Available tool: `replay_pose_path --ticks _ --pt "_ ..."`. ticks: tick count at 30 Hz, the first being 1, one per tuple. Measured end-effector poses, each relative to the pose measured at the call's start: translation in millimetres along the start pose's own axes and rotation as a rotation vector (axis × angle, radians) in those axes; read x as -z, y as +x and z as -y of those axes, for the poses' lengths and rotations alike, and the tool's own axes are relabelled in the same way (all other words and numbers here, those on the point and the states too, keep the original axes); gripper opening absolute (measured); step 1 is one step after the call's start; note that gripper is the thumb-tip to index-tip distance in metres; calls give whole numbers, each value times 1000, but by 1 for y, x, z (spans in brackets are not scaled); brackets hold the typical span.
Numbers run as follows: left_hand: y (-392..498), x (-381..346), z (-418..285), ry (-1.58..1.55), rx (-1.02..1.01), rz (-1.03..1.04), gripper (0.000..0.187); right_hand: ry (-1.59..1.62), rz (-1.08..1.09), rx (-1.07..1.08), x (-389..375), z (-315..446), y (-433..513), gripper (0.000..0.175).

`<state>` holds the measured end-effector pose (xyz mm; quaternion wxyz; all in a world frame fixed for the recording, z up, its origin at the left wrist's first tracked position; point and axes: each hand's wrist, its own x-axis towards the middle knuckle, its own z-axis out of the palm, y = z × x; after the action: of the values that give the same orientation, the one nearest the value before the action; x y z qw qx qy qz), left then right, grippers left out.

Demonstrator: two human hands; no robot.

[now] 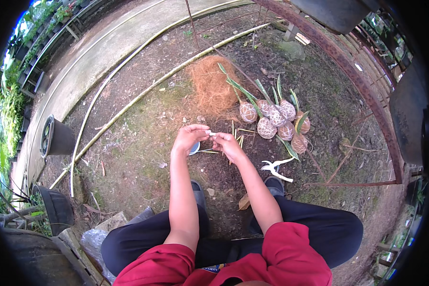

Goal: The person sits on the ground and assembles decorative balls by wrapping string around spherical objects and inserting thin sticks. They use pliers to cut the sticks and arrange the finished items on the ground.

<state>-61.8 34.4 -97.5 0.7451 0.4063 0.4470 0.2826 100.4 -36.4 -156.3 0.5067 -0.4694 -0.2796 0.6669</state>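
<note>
My left hand (191, 137) and my right hand (228, 144) meet in front of me, fingertips pinching a small whitish piece (211, 133) between them. A blue round container (194, 148) is partly hidden under my left hand. Thin yellow-green sticks (240, 139) lie on the soil around my right hand. Beyond the hands sits a pile of orange-brown fibre (214, 84). To its right lie several brown balls wrapped in white string (266, 127), with long green leaves (243, 89) sticking out. White-handled pruning shears (277, 169) rest on the ground right of my right forearm.
A rusty metal frame (361, 78) arches over the right side. Long pale poles (136, 100) cross the ground at the left. Black plant pots (59, 137) stand at the left, near clear plastic (94, 246). A dry brown leaf (244, 202) lies between my feet.
</note>
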Motion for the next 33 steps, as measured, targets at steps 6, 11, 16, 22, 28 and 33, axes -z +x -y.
replay_pose_path --ticks 6,11,16,22,28,33 --pt "-7 -1 -4 180 40 31 23 53 15 -21 3 8 -2 19" --pt "-3 0 -2 376 -36 -60 29 -262 -18 188 0 7 0 20" --pt "1 4 4 330 -83 -152 28 -547 -45 349 -14 8 -3 19" --pt "3 7 8 34 14 -43 24 -119 80 -28 -1 -3 -3 16" --pt "-3 5 4 106 111 -5 20 -17 67 -70 8 -4 0 14" --pt "-4 4 -2 220 127 21 15 59 121 -68 10 -7 1 17"
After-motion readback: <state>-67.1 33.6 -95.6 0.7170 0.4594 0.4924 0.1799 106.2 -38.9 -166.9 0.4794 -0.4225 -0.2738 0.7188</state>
